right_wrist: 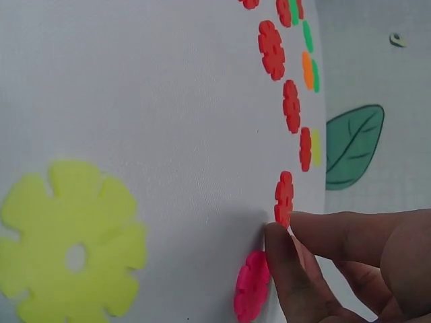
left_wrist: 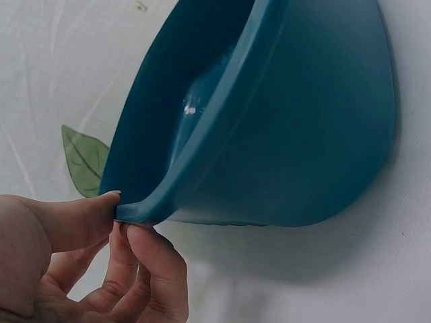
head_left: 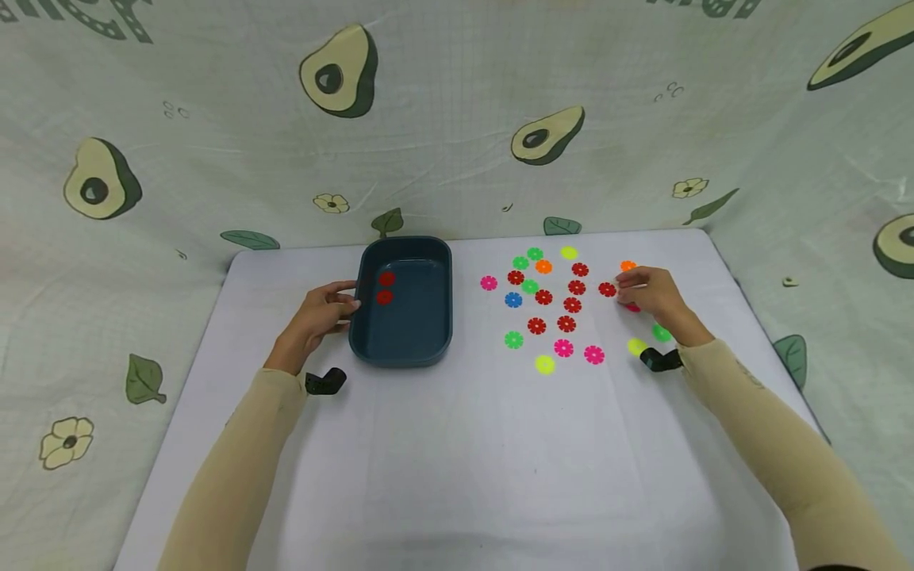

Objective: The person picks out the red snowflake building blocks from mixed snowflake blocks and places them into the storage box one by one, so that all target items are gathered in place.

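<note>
My left hand (head_left: 321, 317) pinches the left rim of a dark blue tray (head_left: 401, 357), with the thumb on top and fingers beneath in the left wrist view. Two red notched discs (head_left: 385, 297) lie inside the tray. At the right, thumb and forefinger of my right hand (head_left: 651, 295) pinch the near edge of a red notched plastic disc (right_wrist: 284, 192). A pink disc (right_wrist: 252, 288) lies just below those fingertips in the right wrist view, and from the head view the hand partly covers it. An orange disc (head_left: 627, 266) sits just beyond the hand.
Several loose red discs (head_left: 566, 323) lie between the tray and my right hand, mixed with green (head_left: 513, 340), pink (head_left: 594, 354), yellow (head_left: 545, 365), orange (head_left: 543, 266) and blue (head_left: 513, 300) ones. A white cloth (head_left: 457, 460) covers the table. Behind it hangs an avocado-print curtain (head_left: 443, 159).
</note>
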Motion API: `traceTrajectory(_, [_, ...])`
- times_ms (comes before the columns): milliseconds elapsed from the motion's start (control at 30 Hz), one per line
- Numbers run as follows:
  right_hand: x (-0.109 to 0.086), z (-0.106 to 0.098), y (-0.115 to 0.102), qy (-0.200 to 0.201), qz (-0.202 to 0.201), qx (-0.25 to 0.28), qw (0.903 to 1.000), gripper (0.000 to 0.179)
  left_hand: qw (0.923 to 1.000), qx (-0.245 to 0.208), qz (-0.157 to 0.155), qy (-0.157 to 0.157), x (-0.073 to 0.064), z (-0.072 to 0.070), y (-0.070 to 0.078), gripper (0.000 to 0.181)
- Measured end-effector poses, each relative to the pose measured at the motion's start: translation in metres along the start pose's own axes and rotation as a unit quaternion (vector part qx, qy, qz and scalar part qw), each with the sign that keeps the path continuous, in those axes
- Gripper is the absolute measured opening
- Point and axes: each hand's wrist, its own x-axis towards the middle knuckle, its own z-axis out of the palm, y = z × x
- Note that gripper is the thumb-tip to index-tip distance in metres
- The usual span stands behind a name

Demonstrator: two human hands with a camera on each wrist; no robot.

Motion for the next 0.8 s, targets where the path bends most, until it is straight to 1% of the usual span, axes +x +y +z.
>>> traceTrajectory(133, [0.004, -0.003, 0.003, 0.0, 0.004, -0.013, 0.9999, 0.044, 1.0, -0.003, 0.003, -0.004, 0.001, 0.001, 0.001, 0.058])
traceTrajectory(300, [0.007, -0.002, 0.002, 0.004, 0.017, -0.022, 0.9996, 0.046, 1.0, -0.007, 0.004, -0.005, 0.0, 0.001, 0.003, 0.057])
traceTrajectory(467, [0.009, 0.004, -0.005, 0.009, 0.003, -0.035, 0.9993, 0.045, 0.9999, -0.011, 0.004, -0.007, -0.001, -0.001, 0.002, 0.057])
traceTrajectory(600, [0.011, 0.01, -0.01, 0.027, -0.01, -0.065, 0.9975, 0.043, 0.9999, -0.008, 0.003, -0.006, -0.002, -0.001, 0.002, 0.058])
traceTrajectory(800, [0.016, 0.016, -0.014, 0.046, -0.003, -0.09, 0.9949, 0.041, 0.9999, -0.01, 0.006, -0.007, -0.002, -0.001, 0.001, 0.058])
